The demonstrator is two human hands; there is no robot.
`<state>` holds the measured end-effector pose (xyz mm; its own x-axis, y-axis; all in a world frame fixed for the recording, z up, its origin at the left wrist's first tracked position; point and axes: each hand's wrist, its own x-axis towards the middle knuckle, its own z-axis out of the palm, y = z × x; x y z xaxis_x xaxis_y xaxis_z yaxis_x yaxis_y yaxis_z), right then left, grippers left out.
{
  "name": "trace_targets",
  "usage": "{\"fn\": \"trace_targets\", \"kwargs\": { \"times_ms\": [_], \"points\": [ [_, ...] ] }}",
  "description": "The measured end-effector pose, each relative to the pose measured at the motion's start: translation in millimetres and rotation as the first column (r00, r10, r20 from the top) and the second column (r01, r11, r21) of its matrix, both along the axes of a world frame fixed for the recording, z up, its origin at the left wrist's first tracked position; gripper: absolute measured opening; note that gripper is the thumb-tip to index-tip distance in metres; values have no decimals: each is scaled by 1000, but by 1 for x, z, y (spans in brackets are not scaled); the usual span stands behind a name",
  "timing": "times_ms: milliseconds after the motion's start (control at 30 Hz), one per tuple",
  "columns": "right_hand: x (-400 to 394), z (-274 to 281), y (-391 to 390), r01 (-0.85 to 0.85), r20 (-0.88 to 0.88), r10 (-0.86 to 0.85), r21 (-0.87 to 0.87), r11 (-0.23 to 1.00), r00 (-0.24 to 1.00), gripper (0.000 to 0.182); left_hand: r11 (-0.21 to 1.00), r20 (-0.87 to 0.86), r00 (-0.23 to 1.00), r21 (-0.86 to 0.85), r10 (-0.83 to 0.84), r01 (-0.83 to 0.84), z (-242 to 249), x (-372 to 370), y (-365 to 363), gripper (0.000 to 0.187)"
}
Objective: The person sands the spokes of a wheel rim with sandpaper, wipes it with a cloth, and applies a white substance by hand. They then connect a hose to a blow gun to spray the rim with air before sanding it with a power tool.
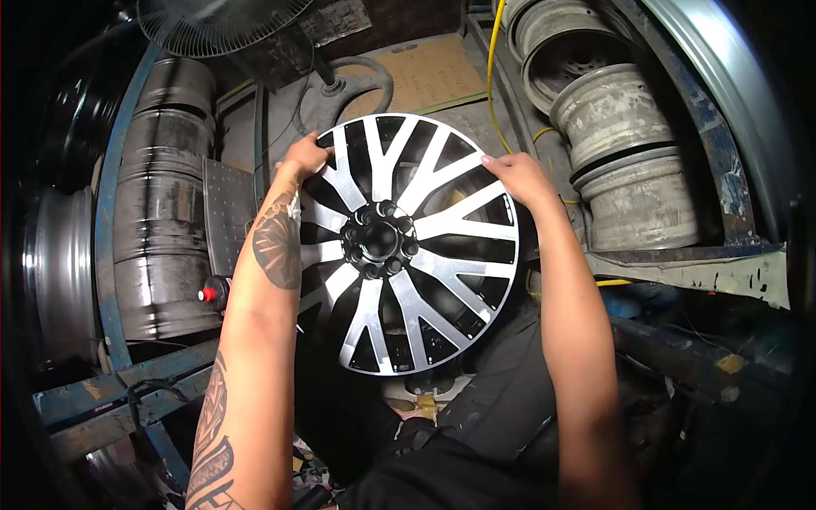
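A large alloy wheel rim point(374, 161) with bright silver spokes and black recesses faces me, above my lap. Its dark hub with several bolt holes shows near the middle. My left hand point(307, 155) grips the upper left edge, its fingers partly behind the rim. On the upper right edge, my right hand point(516, 176) has its thumb on the front face, and the other fingers are mostly hidden. My left forearm covers part of the rim's left side.
Stacked steel rims point(166, 204) stand at left, and worn rims point(633, 170) at right, within blue metal frames point(115, 212). A fan point(221, 21), a round-based stand point(336, 85) and cardboard point(433, 75) are beyond. A yellow hose point(491, 76) runs at upper right.
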<state>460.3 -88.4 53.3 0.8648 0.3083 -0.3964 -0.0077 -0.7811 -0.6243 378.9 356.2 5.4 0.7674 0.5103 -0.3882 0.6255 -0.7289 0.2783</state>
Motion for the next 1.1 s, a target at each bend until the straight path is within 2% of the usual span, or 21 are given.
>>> {"fn": "trace_targets", "kwargs": {
  "times_ms": [133, 167, 233, 267, 333, 367, 500, 700, 733, 833, 900, 933, 967, 1033, 1100],
  "points": [
    [-16, 10, 30, -38, 251, 41, -21, 999, 967, 72, 1000, 13, 1000, 30, 3, -4, 3, -3, -6, 67],
    [-20, 15, 39, -61, 201, 65, -24, 998, 977, 84, 1000, 8, 1000, 10, 6, -6, 3, -3, -5, 67],
    [-23, 16, 57, -61, 183, 70, -56, 997, 981, 93, 1000, -7, 1000, -28, 9, -9, 21, -5, -17, 67],
    [-25, 15, 66, -52, 183, 66, -81, 995, 981, 96, 1000, 39, 999, 24, 1, -2, 33, -9, -29, 64],
    [-27, 12, 79, -35, 183, 60, -136, 990, 981, 102, 999, 39, 999, 35, 8, -9, 14, -3, -16, 65],
    [-27, 12, 82, -28, 182, 54, -139, 990, 982, 103, 999, 39, 999, 39, 13, -14, 2, -2, -8, 65],
    [-25, 9, 84, -31, 130, 48, -126, 992, 990, 106, 1000, -11, 1000, -23, 17, -17, 17, -3, -16, 64],
    [-19, 2, 74, -73, 70, 78, -68, 995, 994, 105, 998, 14, 998, 25, 65, -65, 23, -6, -28, 61],
    [-21, -1, 74, -63, 112, 68, -52, 997, 991, 95, 998, 11, 998, 6, 58, -58, 24, -5, -27, 60],
    [-35, 9, 71, -141, 439, 161, -78, 987, 884, 78, 998, -12, 999, -32, 48, -49, 28, -6, -26, 59],
    [-40, 17, 71, -167, 647, 132, -7, 986, 751, 42, 993, 29, 999, -108, 41, -38, 23, -7, -18, 65],
    [-41, 27, 71, -203, 596, 165, -2, 979, 786, 33, 954, 79, 997, -299, -5, 28, 28, -8, -12, 71],
    [-44, 37, 70, -241, 542, 201, 4, 970, 816, 26, 842, 127, 989, -540, 80, 1, 31, -13, -6, 63],
    [-47, 35, 70, -297, 496, 290, -67, 953, 818, 22, 472, 115, 906, -876, 407, -101, 70, -33, -18, 54],
    [-48, 26, 69, -417, 449, 446, -168, 893, 774, 29, 340, 292, 692, -938, 660, 72, 54, -47, -3, 46]
  ]
}}
